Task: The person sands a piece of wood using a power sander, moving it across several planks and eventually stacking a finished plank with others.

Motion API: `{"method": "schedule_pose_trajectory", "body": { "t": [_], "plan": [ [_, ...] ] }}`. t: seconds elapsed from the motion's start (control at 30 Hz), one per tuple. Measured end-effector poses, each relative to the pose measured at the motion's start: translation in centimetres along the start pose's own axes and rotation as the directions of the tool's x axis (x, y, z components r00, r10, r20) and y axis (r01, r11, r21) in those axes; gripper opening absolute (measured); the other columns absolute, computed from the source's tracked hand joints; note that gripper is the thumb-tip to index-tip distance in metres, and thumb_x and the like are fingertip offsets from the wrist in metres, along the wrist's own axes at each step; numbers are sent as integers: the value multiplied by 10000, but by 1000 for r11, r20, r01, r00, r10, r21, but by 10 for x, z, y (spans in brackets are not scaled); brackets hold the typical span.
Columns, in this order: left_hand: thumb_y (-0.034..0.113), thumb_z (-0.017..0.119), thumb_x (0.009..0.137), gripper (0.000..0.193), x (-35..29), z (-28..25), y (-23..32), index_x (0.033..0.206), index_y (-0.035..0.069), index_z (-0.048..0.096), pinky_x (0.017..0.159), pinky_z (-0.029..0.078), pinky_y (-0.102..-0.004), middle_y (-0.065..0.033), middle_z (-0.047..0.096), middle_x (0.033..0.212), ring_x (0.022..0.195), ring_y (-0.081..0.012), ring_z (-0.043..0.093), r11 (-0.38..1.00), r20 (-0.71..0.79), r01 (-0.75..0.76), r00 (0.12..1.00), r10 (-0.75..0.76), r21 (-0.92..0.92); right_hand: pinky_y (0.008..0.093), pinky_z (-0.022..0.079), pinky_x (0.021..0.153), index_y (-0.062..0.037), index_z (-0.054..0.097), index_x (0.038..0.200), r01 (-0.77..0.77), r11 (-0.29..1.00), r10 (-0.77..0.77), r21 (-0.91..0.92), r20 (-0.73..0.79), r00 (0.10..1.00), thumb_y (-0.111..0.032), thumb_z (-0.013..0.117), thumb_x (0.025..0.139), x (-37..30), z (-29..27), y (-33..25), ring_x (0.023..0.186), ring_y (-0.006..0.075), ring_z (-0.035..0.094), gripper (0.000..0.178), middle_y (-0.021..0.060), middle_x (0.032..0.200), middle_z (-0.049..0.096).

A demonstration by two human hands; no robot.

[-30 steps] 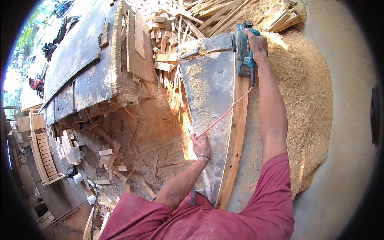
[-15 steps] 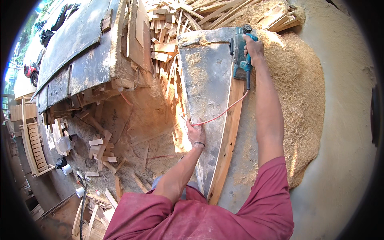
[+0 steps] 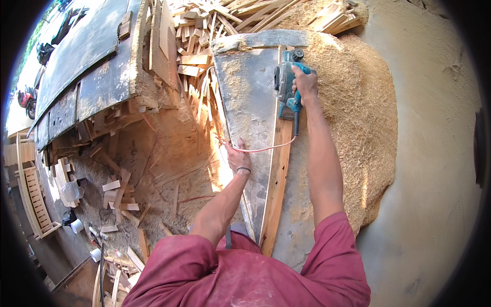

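My right hand (image 3: pixel 306 83) is wrapped round the handle of a teal electric planer (image 3: pixel 287 92). The planer rests on a long, narrow wooden board (image 3: pixel 276 192), close to its far end, and a short piece of board shows beyond the tool. A red power cord (image 3: pixel 266 149) runs from the planer's dark cable sleeve across the board to my left hand (image 3: pixel 238 156). At the left edge of the grey worktop (image 3: pixel 250 97), that hand is closed round the cord, its fingers partly hidden. The board lies lengthwise, running from near my body to the far end.
A large heap of wood shavings (image 3: pixel 358 123) lies right of the worktop, beside a plain wall (image 3: pixel 429 153). Offcuts (image 3: pixel 194 60) are piled beyond it at the far left. A weathered panelled table (image 3: pixel 102 92) stands left, with scattered wood pieces (image 3: pixel 121 192) on the ground below.
The planer has come back toward me along the board, uncovering the board's far tip. My left hand stays by the worktop edge with the cord. The whole view has shifted slightly.
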State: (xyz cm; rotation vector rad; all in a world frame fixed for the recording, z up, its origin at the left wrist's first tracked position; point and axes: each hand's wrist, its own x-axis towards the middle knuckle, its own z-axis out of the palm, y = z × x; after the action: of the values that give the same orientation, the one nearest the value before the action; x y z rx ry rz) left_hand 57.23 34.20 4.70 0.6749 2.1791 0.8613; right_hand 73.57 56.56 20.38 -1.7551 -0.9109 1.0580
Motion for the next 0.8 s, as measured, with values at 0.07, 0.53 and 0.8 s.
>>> {"method": "schedule_pose_trajectory", "body": {
  "t": [0.07, 0.53, 0.8],
  "plan": [
    [567, 456, 957, 608, 0, 0, -1, 1332, 89, 452, 825, 468, -529, -265, 665, 1073, 989, -474, 625, 1000, -7, -4, 1000, 4, 1, 304, 436, 410, -83, 568, 666, -7, 999, 7, -41, 3, 1000, -327, 697, 849, -18, -4, 5, 447, 132, 532, 331, 30, 570, 541],
    [538, 385, 987, 548, 6, 5, -10, 1282, 93, 508, 856, 472, -505, -254, 657, 1108, 1024, -440, 629, 998, -7, -41, 999, 40, -48, 293, 410, 385, -79, 571, 683, -89, 996, 89, 20, 9, 996, -240, 680, 854, -147, -34, 62, 430, 120, 513, 259, 21, 558, 539],
    [339, 553, 954, 335, -19, -36, -95, 1101, 38, 531, 883, 455, -462, -230, 621, 995, 1015, -405, 589, 865, 87, -455, 872, 481, -213, 267, 378, 368, -87, 575, 729, -98, 994, 98, 47, -1, 995, -298, 706, 877, -261, -64, 107, 407, 96, 482, 289, 7, 558, 520]
  ]
}}
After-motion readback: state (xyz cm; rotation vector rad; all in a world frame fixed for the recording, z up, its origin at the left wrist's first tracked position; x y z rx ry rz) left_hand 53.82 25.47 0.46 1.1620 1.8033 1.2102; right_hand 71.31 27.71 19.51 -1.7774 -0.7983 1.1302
